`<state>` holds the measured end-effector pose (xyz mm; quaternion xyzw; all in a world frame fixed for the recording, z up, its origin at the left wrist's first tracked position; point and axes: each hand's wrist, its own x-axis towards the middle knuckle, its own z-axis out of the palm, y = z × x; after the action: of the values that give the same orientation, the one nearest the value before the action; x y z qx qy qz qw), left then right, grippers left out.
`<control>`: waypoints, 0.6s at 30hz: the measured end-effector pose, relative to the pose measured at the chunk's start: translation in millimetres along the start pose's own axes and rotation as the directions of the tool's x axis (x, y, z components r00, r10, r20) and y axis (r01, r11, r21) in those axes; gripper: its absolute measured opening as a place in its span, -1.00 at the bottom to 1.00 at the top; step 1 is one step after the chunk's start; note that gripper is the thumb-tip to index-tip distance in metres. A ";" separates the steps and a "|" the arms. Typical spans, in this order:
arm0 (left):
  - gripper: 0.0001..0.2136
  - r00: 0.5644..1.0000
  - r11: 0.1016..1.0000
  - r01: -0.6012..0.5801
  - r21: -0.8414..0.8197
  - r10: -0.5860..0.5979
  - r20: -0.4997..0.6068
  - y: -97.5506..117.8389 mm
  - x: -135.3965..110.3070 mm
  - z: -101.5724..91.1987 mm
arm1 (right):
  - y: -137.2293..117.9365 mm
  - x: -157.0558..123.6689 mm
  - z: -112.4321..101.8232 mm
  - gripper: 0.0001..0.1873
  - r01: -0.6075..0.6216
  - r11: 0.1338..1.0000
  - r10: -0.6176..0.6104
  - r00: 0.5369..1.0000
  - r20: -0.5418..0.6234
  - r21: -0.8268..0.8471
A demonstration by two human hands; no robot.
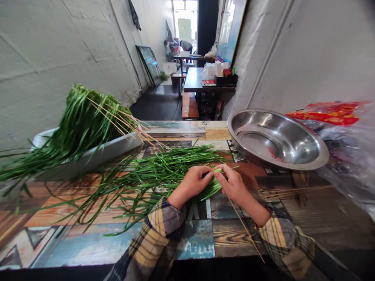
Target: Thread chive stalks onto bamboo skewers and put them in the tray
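My left hand (193, 182) is closed, pinching a small bunch of green chive stalks (164, 168) that lie spread across the patterned table. My right hand (233, 183) meets it fingertip to fingertip, closed on a thin bamboo skewer (243, 226) that slants back toward my right sleeve. The skewer's front end sits at the cut ends of the bunch; whether it pierces them is hidden by my fingers.
A white tray (88, 156) at the left holds skewered chives. An empty steel bowl (275, 138) stands at the right. Loose skewers (293, 191) lie beside a plastic bag (345, 148). Dark tables and a bench stand down the corridor.
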<state>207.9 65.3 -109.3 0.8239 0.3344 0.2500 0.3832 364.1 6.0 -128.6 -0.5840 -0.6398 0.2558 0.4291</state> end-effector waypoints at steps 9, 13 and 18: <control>-0.83 0.993 0.990 -0.023 0.139 0.038 -0.108 -3.5 -1.6 -0.2 | 10.1 6.0 7.2 -0.71 0.006 0.995 -0.025 0.982 -0.188 -0.101; -0.82 0.914 0.991 0.056 0.125 0.000 -0.406 -12.6 0.7 -13.4 | 17.3 9.3 -0.4 -0.71 -0.016 0.999 0.011 0.986 -0.169 -0.033; -0.82 0.764 0.995 0.056 0.080 0.009 -0.645 -15.6 1.9 -24.9 | 30.1 14.4 -6.4 -0.70 -0.036 0.996 0.049 0.983 -0.175 0.078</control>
<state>186.9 85.8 -107.1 0.7009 0.4672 0.4968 0.2090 386.2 24.4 -146.7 -0.6015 -0.5766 0.2358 0.5002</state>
